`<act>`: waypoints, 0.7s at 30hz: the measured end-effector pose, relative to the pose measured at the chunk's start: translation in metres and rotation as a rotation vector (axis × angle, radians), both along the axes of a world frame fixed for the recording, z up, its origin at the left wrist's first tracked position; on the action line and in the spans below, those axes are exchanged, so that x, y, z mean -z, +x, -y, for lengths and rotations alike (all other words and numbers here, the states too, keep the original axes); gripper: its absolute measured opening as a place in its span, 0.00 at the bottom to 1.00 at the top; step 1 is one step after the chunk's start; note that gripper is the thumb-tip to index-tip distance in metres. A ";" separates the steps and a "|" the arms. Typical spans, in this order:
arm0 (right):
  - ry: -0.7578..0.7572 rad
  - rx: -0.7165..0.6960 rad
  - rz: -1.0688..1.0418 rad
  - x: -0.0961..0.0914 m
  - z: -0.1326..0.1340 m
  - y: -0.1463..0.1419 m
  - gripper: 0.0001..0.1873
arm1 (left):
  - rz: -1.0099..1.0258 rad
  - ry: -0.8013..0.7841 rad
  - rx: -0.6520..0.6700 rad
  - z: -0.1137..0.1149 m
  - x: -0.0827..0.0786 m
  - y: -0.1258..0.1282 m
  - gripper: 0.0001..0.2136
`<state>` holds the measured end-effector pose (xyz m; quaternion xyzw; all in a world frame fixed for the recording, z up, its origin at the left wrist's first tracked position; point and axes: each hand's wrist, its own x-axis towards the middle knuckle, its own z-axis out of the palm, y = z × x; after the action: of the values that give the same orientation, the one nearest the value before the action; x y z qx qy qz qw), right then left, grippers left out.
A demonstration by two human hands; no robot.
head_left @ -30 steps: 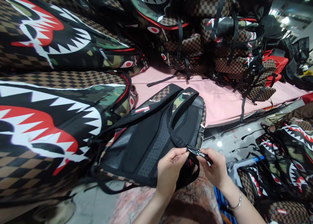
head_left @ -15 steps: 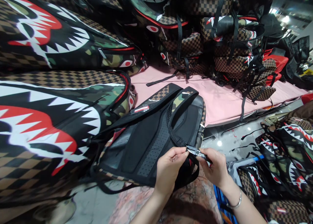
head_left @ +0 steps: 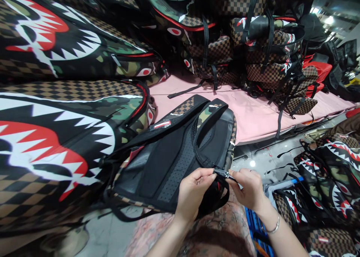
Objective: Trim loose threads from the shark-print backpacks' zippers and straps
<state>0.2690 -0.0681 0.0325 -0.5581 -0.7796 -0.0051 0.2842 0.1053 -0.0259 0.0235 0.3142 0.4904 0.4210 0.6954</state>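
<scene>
A backpack [head_left: 180,156] lies with its black padded back panel up, its two shoulder straps on top. At the lower end of the nearer shoulder strap [head_left: 206,135] is a small shiny dark buckle [head_left: 222,173]. My left hand [head_left: 194,189] is closed in a pinch at the buckle's left end. Opposite it, my right hand [head_left: 249,187] pinches black webbing [head_left: 232,178] where it leaves the buckle. Fingers hide part of the buckle and the webbing.
Large shark-mouth backpacks [head_left: 56,144] are stacked on the left. More checkered bags [head_left: 267,73] pile up at the back of the pink-covered table [head_left: 253,126]. Below on the right, several bags [head_left: 323,174] stand by a blue crate [head_left: 253,227].
My right hand has shifted slightly and turned, its fingers now closer together. The buckle has tilted and looks narrower, with more dark webbing showing beside it. My left hand keeps its pinch.
</scene>
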 end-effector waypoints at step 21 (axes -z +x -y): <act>-0.420 0.309 -1.297 0.049 -0.016 -0.050 0.12 | -0.064 0.005 0.096 -0.008 0.011 -0.011 0.11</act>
<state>0.2194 -0.0522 -0.0163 -0.5961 -0.3486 0.4394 0.5745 0.0946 -0.0178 0.0126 0.3524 0.4956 0.3781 0.6980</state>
